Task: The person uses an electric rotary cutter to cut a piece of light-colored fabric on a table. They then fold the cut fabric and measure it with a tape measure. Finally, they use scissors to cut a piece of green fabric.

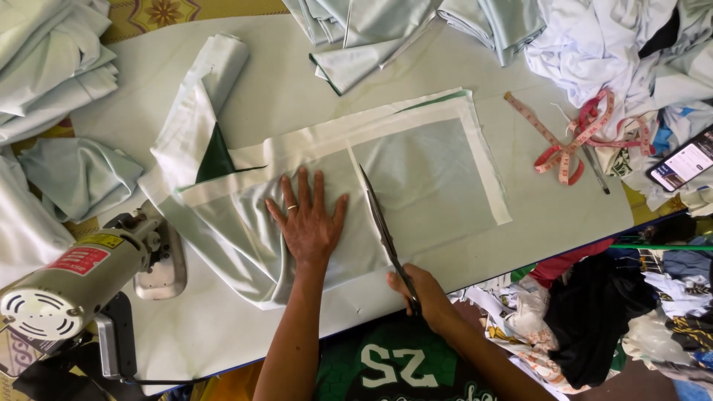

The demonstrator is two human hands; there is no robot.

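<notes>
A pale green cloth [423, 174] with a cream border lies spread across the middle of the work table [282, 89]. My left hand [308, 219] presses flat on the cloth, fingers spread, a ring on one finger. My right hand [416, 286] grips the handles of long dark scissors [380, 223] at the table's near edge. The blades point away from me along the cloth, just right of my left hand. A dark green triangle of fabric [215, 157] shows at the cloth's folded left end.
An electric cutting machine [82, 271] sits at the near left. Folded pale green pieces [52, 67] lie left and at the back [386, 30]. A pink tape measure [568, 141], a phone [679, 167] and heaps of garments [609, 44] crowd the right.
</notes>
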